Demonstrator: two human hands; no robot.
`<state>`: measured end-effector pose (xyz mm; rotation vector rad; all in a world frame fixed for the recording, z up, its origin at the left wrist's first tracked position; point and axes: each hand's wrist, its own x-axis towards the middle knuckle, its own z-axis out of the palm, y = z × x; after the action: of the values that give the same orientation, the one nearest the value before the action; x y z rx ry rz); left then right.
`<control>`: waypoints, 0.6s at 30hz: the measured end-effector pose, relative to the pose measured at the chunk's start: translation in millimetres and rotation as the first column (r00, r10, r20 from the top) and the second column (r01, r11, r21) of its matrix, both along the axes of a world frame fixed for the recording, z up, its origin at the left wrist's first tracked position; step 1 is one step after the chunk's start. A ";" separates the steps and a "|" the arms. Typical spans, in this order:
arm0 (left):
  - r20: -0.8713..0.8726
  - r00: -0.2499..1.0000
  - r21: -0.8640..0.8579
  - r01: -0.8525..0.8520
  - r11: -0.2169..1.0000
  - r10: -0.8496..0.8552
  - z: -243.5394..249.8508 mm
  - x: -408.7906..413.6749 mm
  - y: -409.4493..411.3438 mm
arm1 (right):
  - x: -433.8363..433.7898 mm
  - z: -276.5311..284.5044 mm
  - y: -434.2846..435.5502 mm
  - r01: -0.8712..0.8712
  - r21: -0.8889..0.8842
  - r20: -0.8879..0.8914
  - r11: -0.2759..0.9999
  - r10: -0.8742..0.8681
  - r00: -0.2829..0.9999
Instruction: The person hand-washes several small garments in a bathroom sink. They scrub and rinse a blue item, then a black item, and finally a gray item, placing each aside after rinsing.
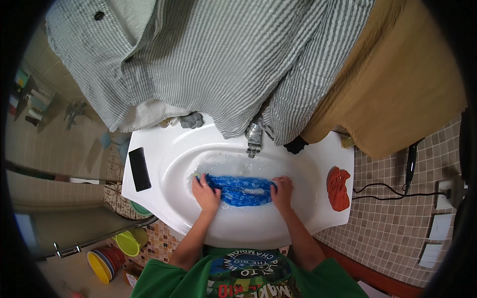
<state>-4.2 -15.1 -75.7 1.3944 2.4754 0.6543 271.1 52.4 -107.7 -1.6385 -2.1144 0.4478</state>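
Note:
A wet blue cloth (242, 190) lies stretched sideways in the soapy water of a white washbasin (257, 231). My left hand (207, 193) grips its left end, with a bit of something pale green at the fingertips. Its right end is held in my right hand (282, 190). Suds (214, 158) cover part of the water behind the cloth. The chrome faucet (254, 139) stands at the back of the basin, above the water. Parts of the fingers are hidden by the cloth and water.
On the basin's left rim lies a black phone (139, 169); on the right, a bunched red cloth (338, 189). Grey cloth (191, 120) and black cloth (296, 145) rest at the back. A striped shirt (223, 56) and brown garment (402, 82) hang over it. A black cord (387, 198) runs at right.

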 end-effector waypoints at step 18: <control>0.052 0.719 -0.441 0.640 0.630 -0.693 -41.3 30.6 41.3 | -58.9 -18.2 2.1 -0.227 -0.412 0.365 0.883 0.388 0.846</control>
<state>26.4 26.2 -117.0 1.9982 1.7541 -0.1512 212.1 54.5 -125.9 -1.7063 -2.8045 0.6435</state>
